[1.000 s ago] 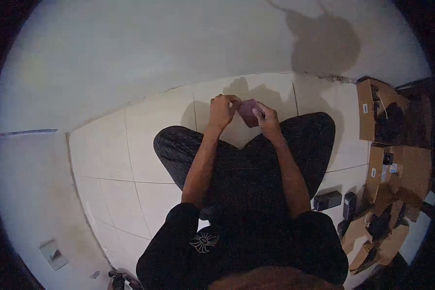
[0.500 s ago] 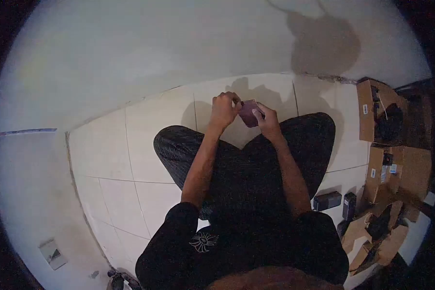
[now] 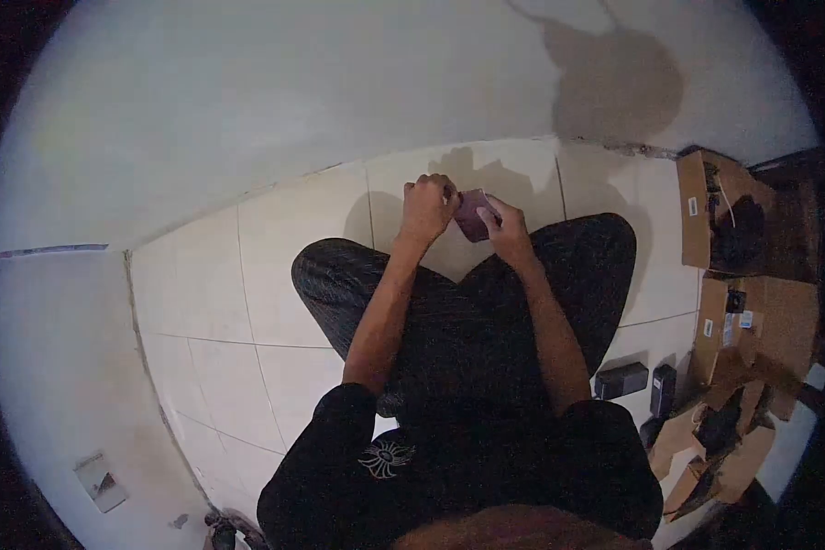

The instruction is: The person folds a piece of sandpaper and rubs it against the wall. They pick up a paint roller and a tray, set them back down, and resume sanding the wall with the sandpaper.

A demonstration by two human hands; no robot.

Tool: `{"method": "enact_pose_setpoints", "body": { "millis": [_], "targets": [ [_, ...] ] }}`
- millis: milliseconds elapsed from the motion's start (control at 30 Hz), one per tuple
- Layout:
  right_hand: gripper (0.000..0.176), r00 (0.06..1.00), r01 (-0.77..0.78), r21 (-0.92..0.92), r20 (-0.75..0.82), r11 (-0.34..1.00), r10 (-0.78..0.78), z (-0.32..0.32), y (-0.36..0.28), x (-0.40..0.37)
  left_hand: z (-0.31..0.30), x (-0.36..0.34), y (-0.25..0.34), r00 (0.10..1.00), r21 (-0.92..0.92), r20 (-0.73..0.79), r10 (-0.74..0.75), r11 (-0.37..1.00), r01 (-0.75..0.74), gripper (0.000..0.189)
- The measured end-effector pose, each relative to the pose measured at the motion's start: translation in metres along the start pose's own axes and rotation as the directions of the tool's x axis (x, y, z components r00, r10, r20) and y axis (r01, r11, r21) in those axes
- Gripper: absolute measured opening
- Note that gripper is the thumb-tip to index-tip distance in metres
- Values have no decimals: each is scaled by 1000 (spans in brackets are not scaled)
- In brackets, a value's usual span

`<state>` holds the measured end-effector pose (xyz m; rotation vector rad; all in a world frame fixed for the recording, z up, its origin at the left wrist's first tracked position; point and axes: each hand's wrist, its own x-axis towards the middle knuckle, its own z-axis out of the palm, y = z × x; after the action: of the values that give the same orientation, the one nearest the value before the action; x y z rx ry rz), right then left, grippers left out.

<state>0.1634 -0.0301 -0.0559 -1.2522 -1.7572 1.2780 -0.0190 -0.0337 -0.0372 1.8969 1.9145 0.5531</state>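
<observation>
Between my hands, above the floor in front of my crossed legs, is a small, flat purple piece [image 3: 472,223]; whether it is cloth or a pouch I cannot make out. My right hand [image 3: 508,226] grips its right side, thumb on the near face. At its upper left corner my left hand [image 3: 428,209] is closed in a pinch. Those fingertips partly hide the corner and a small dark spot there.
Open cardboard boxes [image 3: 695,225] with dark contents stand along the right. Nearer me lie a dark block-shaped object [image 3: 621,380] and a second one [image 3: 663,391]. A wall [image 3: 293,92] rises ahead of the tiled floor [image 3: 202,275]. Dark objects [image 3: 225,530] sit at lower left.
My left hand has shifted very slightly at the purple piece's corner, and the piece is tilted a little differently. My right hand keeps its hold.
</observation>
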Motion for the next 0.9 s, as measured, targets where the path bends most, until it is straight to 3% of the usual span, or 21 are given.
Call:
{"method": "enact_pose_setpoints", "body": {
  "millis": [100, 433, 500, 600, 700, 833, 900],
  "targets": [
    [38, 999, 26, -112, -43, 993, -31, 4, 9, 0, 1, -2, 2, 999, 79, -23, 28, 997, -26, 13],
    [40, 994, 89, -83, -61, 993, -94, 7, 18, 1, 4, -5, 12, 997, 222, -62, 45, 975, -30, 12],
    [38, 1000, 18, -10, 6, 1000, -18, 3, 12, 1, 6, -5, 13, 997, 281, -70, 45, 959, -24, 13],
    [37, 1000, 28, -8, -13, 1000, -28, 6, 19, 1, 8, -5, 14, 998, 360, -58, 23, 933, 0, 12],
    [36, 994, 109, -42, -8, 993, -110, 6, 21, 2, 9, -7, 14, 998, 369, -52, 39, 929, -17, 13],
    [35, 999, 47, -71, -6, 996, -47, 4, 11, 0, 10, -8, 15, 988, 314, -123, 88, 948, -45, 13],
    [34, 1000, 9, 7, -17, 1000, -9, 5, 12, -1, 7, -6, 13, 999, 190, -32, -33, 981, 39, 13]
  ]
}}
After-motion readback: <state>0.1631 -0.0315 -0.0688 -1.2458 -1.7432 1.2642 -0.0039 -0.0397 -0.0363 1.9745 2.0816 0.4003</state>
